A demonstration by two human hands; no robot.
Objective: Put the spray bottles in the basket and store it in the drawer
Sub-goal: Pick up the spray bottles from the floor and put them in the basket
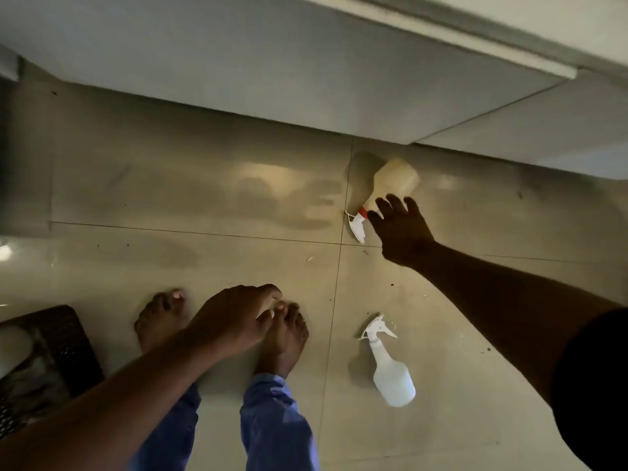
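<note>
A yellowish spray bottle (396,180) with a red collar and white trigger lies on the tiled floor near the white cabinet front. My right hand (401,229) hovers over its neck, fingers spread, holding nothing. A white spray bottle (390,372) lies on the floor closer to me, to the right of my feet. My left hand (234,317) hangs loosely curled above my feet with nothing in it. A dark woven basket (57,338) sits at the lower left, partly cut off by the frame edge.
White drawer and cabinet fronts (306,79) run along the top of the view. My bare feet (282,334) and blue trouser legs stand on the glossy beige floor tiles (170,198) between the basket and the bottles.
</note>
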